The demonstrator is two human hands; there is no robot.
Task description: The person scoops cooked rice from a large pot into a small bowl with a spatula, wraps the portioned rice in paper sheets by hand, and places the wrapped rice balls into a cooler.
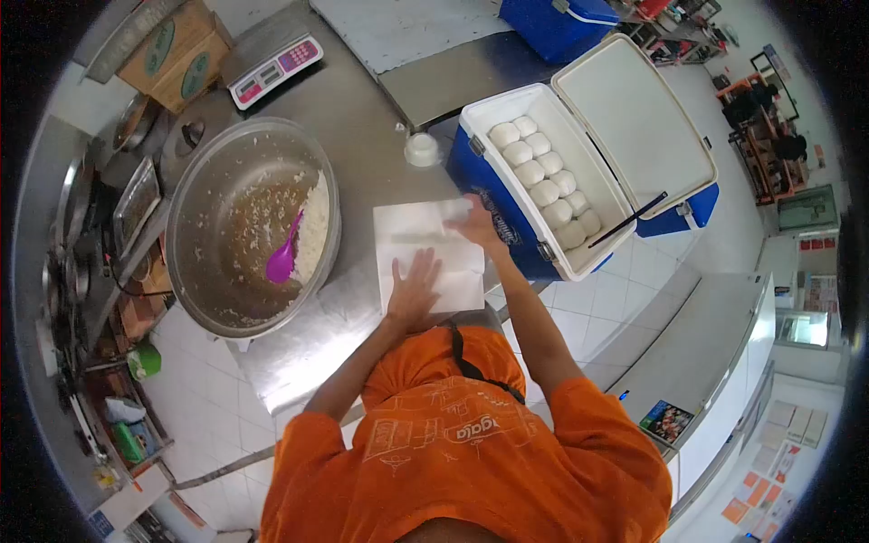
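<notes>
A creased sheet of white paper (425,240) lies on the steel table in front of me. My left hand (415,285) rests flat on its lower half with the fingers spread. Across the upper right edge of the sheet reaches my right hand (473,223), its fingers stretched out over the paper. To the left stands a large metal pot (208,181) with white rice (314,226) along one side and a purple rice paddle (283,258) in it. A small white cup (422,149) is just beyond the paper.
On my right is an open blue cooler (471,163) holding rows of round white bundles (545,192), with a dark stick (625,222) across its rim. A digital scale (276,72), cardboard boxes (176,59) and another blue cooler (552,27) are farther back.
</notes>
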